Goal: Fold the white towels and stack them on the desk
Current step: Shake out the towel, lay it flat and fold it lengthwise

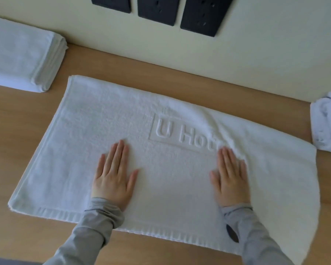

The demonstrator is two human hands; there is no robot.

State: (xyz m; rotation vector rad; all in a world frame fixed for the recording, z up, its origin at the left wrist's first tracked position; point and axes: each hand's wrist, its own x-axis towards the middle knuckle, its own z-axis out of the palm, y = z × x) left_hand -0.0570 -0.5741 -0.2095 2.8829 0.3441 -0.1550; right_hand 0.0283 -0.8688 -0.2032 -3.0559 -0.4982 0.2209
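While towel (107, 119) is lying spread on worktop (17, 115), left hand (114, 175) and right hand (230, 175) are pressing flat, open-palmed. Smoothing advised: sweep outward, clearing ridge by right fingers before folding; stack (21, 56) waiting left.

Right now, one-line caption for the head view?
Both hands, left hand and right hand, press flat on a spread white towel beside folded towels.

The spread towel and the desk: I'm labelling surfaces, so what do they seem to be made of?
The spread towel looks like white cotton terry: a nubby looped pile, a flat woven border and raised embossed lettering. The desk looks like light wood or wood-look laminate, matte, with faint straight grain; which of the two cannot be told.
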